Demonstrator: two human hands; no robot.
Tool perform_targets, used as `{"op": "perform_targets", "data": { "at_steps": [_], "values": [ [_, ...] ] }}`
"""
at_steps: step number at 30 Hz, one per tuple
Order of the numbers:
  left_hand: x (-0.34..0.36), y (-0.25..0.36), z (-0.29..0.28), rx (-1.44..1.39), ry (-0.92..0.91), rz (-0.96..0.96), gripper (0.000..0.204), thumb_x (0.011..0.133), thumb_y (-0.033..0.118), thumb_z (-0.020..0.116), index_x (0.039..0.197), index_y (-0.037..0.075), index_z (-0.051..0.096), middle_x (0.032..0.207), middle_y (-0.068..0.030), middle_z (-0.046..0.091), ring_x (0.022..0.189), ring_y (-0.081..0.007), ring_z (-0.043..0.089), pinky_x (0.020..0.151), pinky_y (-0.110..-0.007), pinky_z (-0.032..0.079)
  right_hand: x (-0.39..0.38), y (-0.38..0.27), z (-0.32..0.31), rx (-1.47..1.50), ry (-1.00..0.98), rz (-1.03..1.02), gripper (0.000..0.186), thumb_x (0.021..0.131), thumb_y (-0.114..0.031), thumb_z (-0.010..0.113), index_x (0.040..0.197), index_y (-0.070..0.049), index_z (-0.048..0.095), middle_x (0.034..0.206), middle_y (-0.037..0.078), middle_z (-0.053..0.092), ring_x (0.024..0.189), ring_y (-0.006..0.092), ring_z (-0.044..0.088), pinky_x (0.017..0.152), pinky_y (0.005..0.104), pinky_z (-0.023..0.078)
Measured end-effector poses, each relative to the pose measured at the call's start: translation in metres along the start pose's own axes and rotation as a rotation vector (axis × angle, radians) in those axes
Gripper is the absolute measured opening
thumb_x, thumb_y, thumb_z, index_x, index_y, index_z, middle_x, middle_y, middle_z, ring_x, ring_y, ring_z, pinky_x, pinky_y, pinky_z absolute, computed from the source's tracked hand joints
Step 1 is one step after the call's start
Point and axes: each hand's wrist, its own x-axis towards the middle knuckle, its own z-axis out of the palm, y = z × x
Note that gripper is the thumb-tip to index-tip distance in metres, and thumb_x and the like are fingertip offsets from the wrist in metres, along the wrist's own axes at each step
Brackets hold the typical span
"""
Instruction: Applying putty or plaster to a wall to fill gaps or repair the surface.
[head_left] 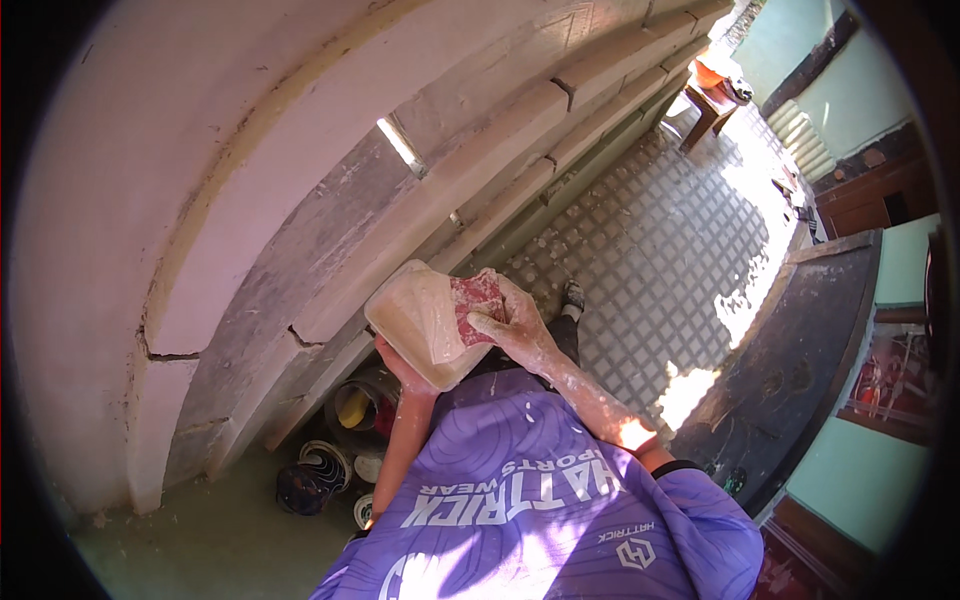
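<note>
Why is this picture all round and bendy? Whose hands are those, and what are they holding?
There's no robot here, just a person in a purple shirt. A very wide camera on their head looks down, so straight edges bend and the corners go dark.

The left hand holds up a pale tray with whitish, pasty stuff in it. The right hand grips a flat red piece over the tray; that hand is smeared pale too.

Beside them is a wall with long bands. Some round containers are near the foot of it, and a patterned floor stretches away ahead.
</note>
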Motion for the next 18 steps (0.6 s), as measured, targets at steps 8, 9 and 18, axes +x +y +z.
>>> {"op": "perform_targets", "data": {
  "at_steps": [8,9,18],
  "values": [
    [0.011,-0.007,0.004,0.01,0.067,-0.04,0.073,0.094,0.061,0.032,0.148,0.012,0.04,0.145,-0.0103,0.05,0.132,-0.0319,0.049,0.112,-0.047,0.04,-0.019,0.002,-0.007,-0.053,0.139,-0.045,0.037,0.088,-0.002,0.067,0.123,-0.001,0.053,0.105,-0.001,0.059,0.095,0.0049,0.054,0.086,0.0235,0.048],
    [0.012,-0.008,0.005,0.0,0.023,-0.052,0.073,0.094,0.061,0.033,0.148,0.012,0.04,0.145,-0.0105,0.049,0.132,-0.0322,0.049,0.112,-0.048,0.04,-0.021,-0.001,-0.007,-0.041,0.171,-0.051,0.038,0.088,-0.002,0.067,0.124,-0.001,0.053,0.105,-0.001,0.059,0.095,0.0049,0.054,0.086,0.0235,0.048],
    [0.001,-0.01,0.033,-0.049,-0.13,-0.149,0.08,0.091,0.065,0.03,0.15,0.012,0.035,0.147,-0.0117,0.046,0.134,-0.0342,0.047,0.112,-0.05,0.039,-0.021,-0.013,-0.009,-0.014,0.233,-0.07,0.03,0.09,-0.001,0.064,0.119,-0.003,0.054,0.104,-0.002,0.059,0.095,0.0043,0.055,0.085,0.024,0.049]
  ]
}}
